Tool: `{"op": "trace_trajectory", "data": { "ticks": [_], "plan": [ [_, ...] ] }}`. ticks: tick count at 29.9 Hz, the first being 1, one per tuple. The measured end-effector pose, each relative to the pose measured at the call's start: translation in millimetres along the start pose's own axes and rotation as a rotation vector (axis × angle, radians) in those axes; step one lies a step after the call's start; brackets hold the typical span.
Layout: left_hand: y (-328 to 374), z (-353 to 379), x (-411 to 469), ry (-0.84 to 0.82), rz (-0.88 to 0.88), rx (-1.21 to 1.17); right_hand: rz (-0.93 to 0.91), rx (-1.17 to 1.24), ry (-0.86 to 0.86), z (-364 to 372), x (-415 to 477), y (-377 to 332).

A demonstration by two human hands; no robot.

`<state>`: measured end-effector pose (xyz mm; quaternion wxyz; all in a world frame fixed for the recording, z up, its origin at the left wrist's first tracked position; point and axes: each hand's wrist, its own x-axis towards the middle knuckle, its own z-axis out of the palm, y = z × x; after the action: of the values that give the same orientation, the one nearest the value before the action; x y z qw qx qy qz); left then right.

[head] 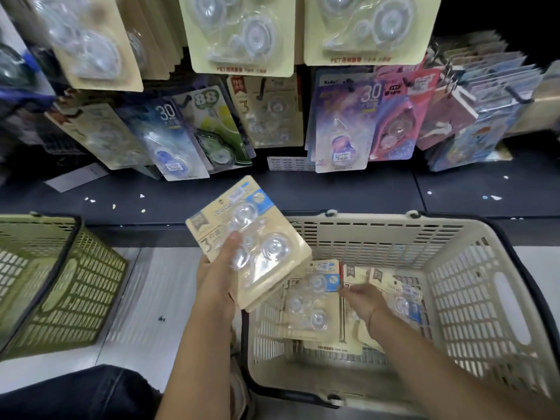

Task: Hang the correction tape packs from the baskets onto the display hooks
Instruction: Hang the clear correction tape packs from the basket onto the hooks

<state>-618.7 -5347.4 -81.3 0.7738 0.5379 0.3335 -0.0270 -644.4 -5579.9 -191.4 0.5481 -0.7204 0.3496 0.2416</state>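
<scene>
Right now a stack of correction tape packs (266, 237) sits in my left hand (216, 277). My fingers are curled behind the cards and my thumb is pressed across the clear blisters of the front one. I hold the stack tilted, just above the near-left corner of the cream basket (469, 283). More loose packs (309, 301) lie on the bottom of that basket, face up and overlapping. My right hand (363, 300) is down inside it, fingertips at the edge of one of those cards; whether they pinch it or only touch it I cannot tell. The cream basket stands on a pale floor (145, 298), its dark handle lying down around the rim. Off to my left a green basket (75, 283) stands well apart from it. Beyond both runs a dark ledge (333, 189) dotted with white scraps. Above it the display hooks (518, 98) carry rows of hanging packs (272, 116), cream cards among blue, green and pink ones. My knee (75, 392) in dark trousers shows at the lower left.
</scene>
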Motion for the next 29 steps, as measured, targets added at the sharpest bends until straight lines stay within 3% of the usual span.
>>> {"op": "trace_trajectory", "data": {
  "ticks": [3,8,15,23,26,29],
  "plan": [
    [1.0,-3.8,4.5,0.053,0.01,-0.01,0.035,-0.037,-0.077,19.8,4.4,18.7],
    [2.8,-0.2,-0.4,0.062,-0.004,-0.055,0.039,0.0,-0.036,43.4,12.1,19.9],
    [11.4,10.9,-7.2,0.031,0.004,-0.079,-0.011,-0.172,-0.125,33.1,10.7,19.6],
    [23.0,13.8,-21.2,-0.027,0.094,-0.112,-0.23,-0.33,0.097,32.8,-6.2,26.0],
    [24.9,11.9,-27.3,-0.004,0.094,-0.092,-0.228,-0.47,0.105,32.0,-11.0,27.6],
    [28.7,13.1,-33.6,0.01,0.087,-0.08,-0.179,-0.423,0.045,33.1,-13.8,28.0]
  ]
}}
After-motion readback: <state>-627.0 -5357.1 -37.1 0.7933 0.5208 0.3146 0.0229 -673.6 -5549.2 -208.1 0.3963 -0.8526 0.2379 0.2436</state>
